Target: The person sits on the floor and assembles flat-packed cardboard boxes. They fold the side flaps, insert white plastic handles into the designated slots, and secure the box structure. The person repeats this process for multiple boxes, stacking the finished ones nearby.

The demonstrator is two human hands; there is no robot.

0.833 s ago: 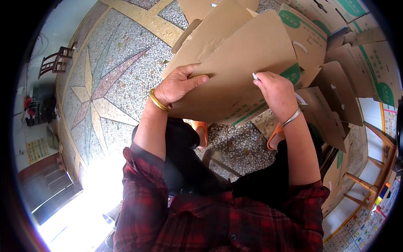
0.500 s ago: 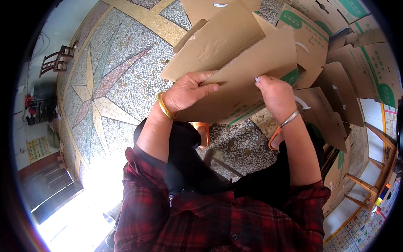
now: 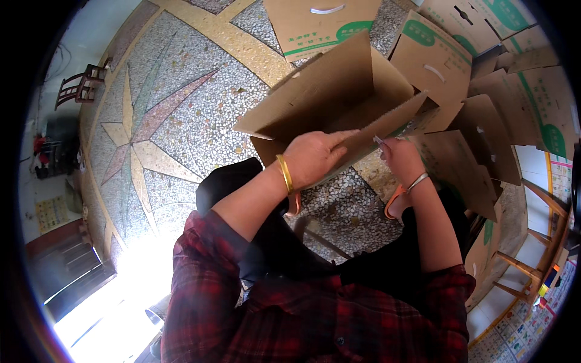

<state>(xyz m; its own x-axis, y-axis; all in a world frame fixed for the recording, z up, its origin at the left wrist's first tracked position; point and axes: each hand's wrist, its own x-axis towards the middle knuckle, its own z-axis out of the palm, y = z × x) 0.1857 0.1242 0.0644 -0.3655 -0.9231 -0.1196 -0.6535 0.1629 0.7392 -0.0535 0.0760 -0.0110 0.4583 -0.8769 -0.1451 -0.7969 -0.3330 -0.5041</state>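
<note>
A brown cardboard box (image 3: 339, 91) is held up in front of me, opened out with its flaps spread. My left hand (image 3: 315, 158), with a gold bangle on the wrist, grips the near lower flap of the box. My right hand (image 3: 400, 158), wearing a silver bangle, pinches the same flap's edge a little to the right. Both forearms come up from red plaid sleeves. My dark trousers and orange sandals (image 3: 394, 202) show below the box.
Several flat and half-folded cardboard boxes with green print (image 3: 448, 54) lie piled at the upper right. The terrazzo floor carries a star pattern (image 3: 151, 139). A wooden chair (image 3: 78, 91) stands far left, wooden stool legs (image 3: 520, 266) at the right.
The flattened box has been pulled open into a box shape and swung away from me. Both hands have moved lower and closer together along the near flap.
</note>
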